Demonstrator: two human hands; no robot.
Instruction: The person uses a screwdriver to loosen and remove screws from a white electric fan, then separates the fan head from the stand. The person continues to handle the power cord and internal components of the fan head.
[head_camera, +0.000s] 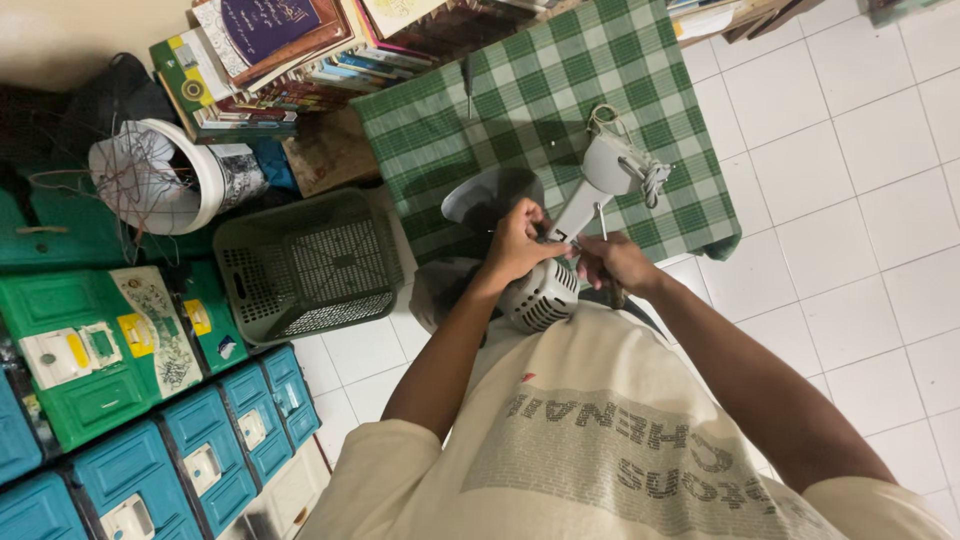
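Grey plastic fills your grip: from the head view, both your hands meet on a fan body (575, 235) that lies across the near edge of a green checked cloth (560, 90). Your left hand (517, 243) curls over the neck of the fan body, fingers wrapped tight, forearm running down toward your chest. Your right hand (612, 262) closes around the same neck from the other side; what it pinches there is too small to tell. The vented motor housing (540, 297) hangs just below your knuckles, off the cloth's edge. A coiled cord (652, 180) rests at the far end of the fan body. To your left a grey basket (305, 265) stands near the cloth, with green and blue boxes (150, 400) beyond it. White floor tiles (860, 200) lie open on your right.
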